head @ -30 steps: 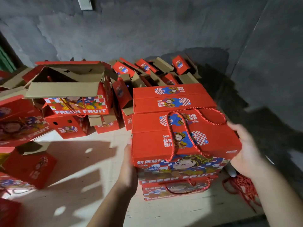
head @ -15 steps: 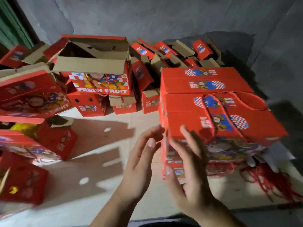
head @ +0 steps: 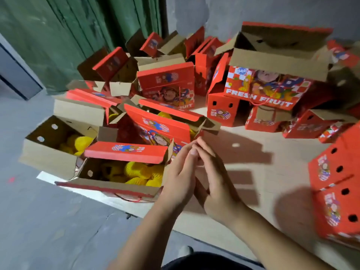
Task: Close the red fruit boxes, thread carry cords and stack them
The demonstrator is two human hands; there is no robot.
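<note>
A: Logging the grip first. The left hand (head: 180, 177) and the right hand (head: 215, 179) are hovering together over the board, palms facing each other, fingers straight and touching at the tips. Neither is holding anything.

B: So which step is running?

A: Judging from the layout, the hands are sitting between boxes: a closed red stack (head: 335, 191) is standing at the right edge, well apart from them, and no cord is showing in either hand. Next in line is probably the nearest open box (head: 120, 172), just beside the left hand on its left.

B: Its condition?

A: It is lying with flaps spread, its red lid flap (head: 126, 152) standing up, and yellow net-wrapped fruit (head: 140, 172) is showing inside. A second open box (head: 58, 145) is sitting further left, and a third (head: 165, 125) behind.

B: What is the next move calling for?

A: Likely both hands reaching left, folding the brown flaps inward, then bringing the red flap over before any cord is threaded. More unclosed boxes (head: 272, 82) are piling toward the green wall (head: 78, 32); cord holes on them are too blurred to check.
</note>
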